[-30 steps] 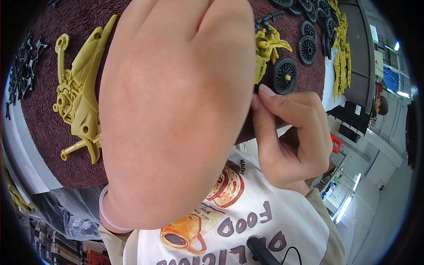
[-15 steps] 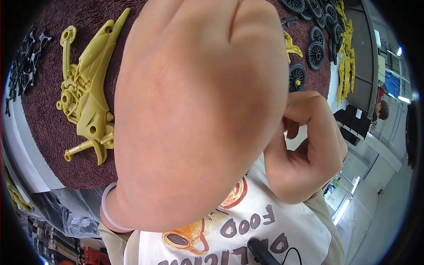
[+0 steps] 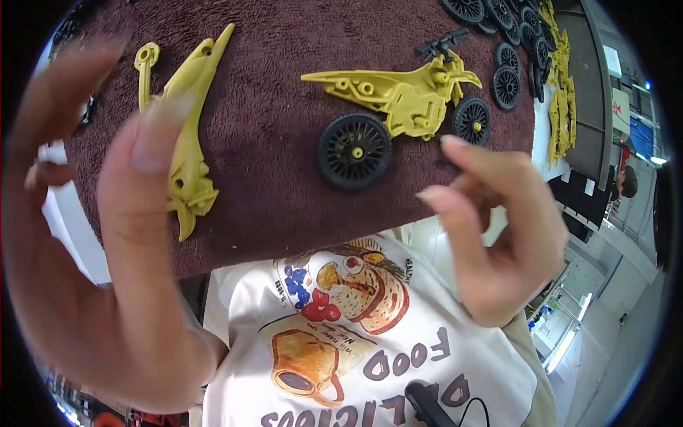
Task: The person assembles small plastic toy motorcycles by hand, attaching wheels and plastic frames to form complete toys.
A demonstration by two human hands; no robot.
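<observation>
My left hand (image 3: 99, 320) is raised close on the left, fingers and thumb apart, holding nothing visible. Its blurred thumb overlaps the view of a yellow toy motorcycle body half (image 3: 191, 135) lying on the cloth. Right of that lies a yellow toy motorcycle (image 3: 409, 99) on its side, with a black handlebar (image 3: 442, 44), a rear spoked wheel (image 3: 338, 160) and a smaller-looking front wheel (image 3: 464, 114). Below the front wheel is my right hand (image 3: 512, 235), its thumb and forefinger apart and nothing seen between them.
A dark maroon cloth (image 3: 263, 178) covers the work surface. Several loose black wheels (image 3: 506, 87) are heaped at the upper right, beside a row of yellow parts (image 3: 561, 114). A white printed garment (image 3: 398, 341) borders the near edge. Another person (image 3: 627, 182) is far right.
My left hand has swung from the middle to the left, uncovering the toy motorcycle and now overlapping the body half. My right thumb and forefinger have come into view, apart.
</observation>
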